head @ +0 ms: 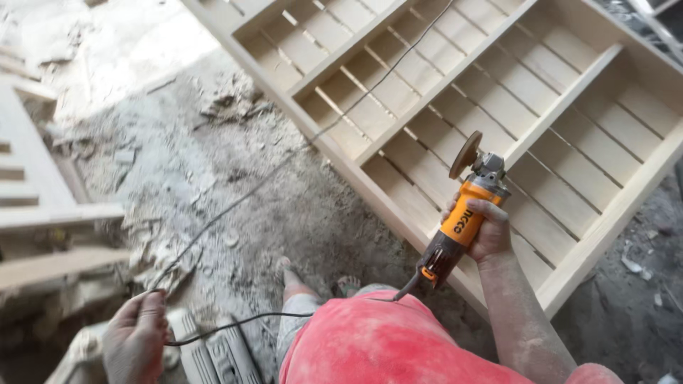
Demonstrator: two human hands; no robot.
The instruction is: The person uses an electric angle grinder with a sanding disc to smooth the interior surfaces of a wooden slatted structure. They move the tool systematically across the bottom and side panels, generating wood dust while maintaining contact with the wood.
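A big pale wooden slatted frame (498,92), smooth and unfinished, is lying flat on the dusty grey floor (235,192), its thin slats sitting in several long bays. One orange and black angle grinder (464,217), tipped with a round brown sanding disc (465,153), is hovering over the frame's near edge, the right hand (486,229) clenching around its body. One thin black power cord (235,206) is trailing across the rubble, the dust-coated left hand (136,338) gripping it low at the left.

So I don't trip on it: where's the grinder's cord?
In the head view, the black cord runs from the orange grinder in the right hand across to the left hand, lower left.
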